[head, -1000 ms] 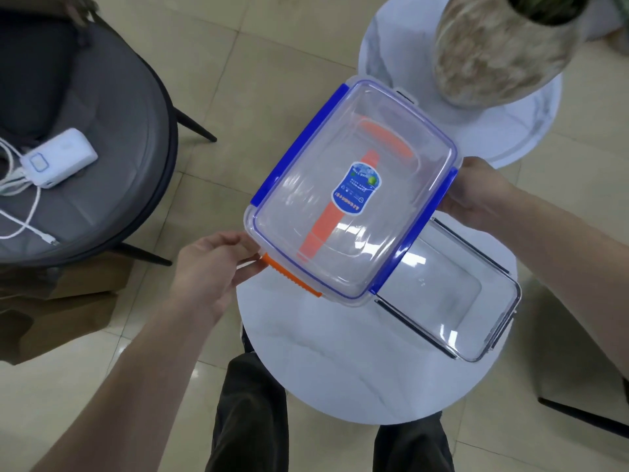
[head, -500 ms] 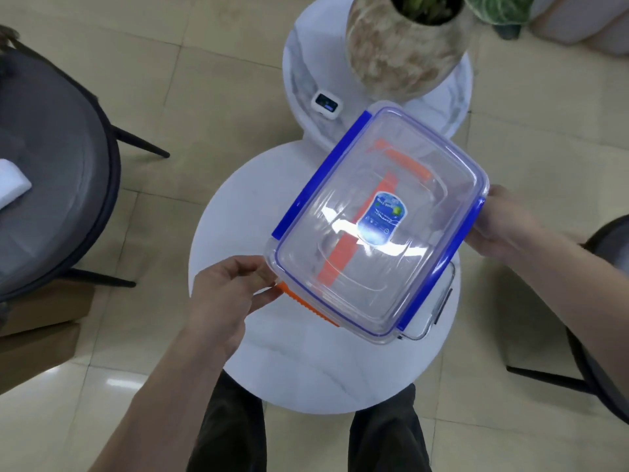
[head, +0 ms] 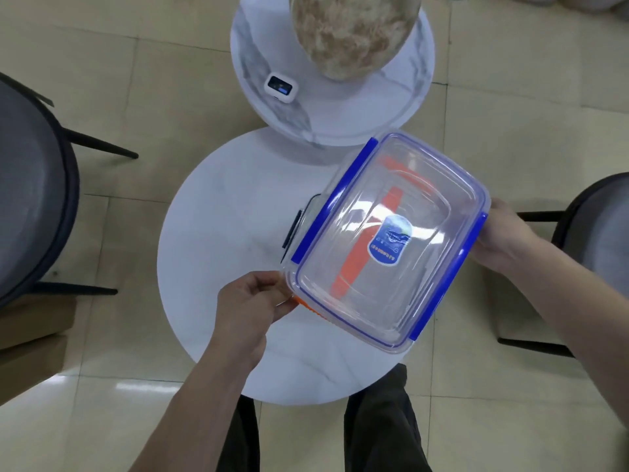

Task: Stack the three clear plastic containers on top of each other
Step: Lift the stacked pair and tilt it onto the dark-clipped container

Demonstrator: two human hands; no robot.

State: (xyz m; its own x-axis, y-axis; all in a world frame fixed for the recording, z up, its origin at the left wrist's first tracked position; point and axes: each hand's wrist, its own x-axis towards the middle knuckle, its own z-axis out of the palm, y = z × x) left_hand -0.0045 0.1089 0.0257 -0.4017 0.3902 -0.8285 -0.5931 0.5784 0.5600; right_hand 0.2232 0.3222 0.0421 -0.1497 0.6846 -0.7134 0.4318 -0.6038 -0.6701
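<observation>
1. Landmark for everything here is the round white table point(head: 218, 233). The blue-clipped container point(head: 388, 243) sits over the table's right half, turned at an angle, and its near-right corner pokes out past the table's rim.
2. The left hand point(head: 248, 311) has its fingers pinched shut on the container's near-left corner, right where an orange-clipped container point(head: 303, 304) peeks out underneath. Only a sliver of orange edge shows, plus an orange strip seen through the clear plastic.
3. The right hand point(head: 500, 240) is off the table's right edge, wrapped round the blue-clipped container's right side by the clip.
4. A dark-clipped container point(head: 299, 226) sticks out from under the left side of the blue one, roughly at the table's middle. Can't tell whether the ones above actually rest on it.
5. The table's whole left half is bare marble, so there's open space there.
6. Past the table's far edge is a second marble table point(head: 401, 107), overlapping its rim, with a speckled pot point(head: 354, 32) and a small white gadget point(head: 280, 87).
7. Dark chairs stand on both sides, the left chair point(head: 30, 185) and the right chair point(head: 592, 240), each apart from the rim with floor between.
</observation>
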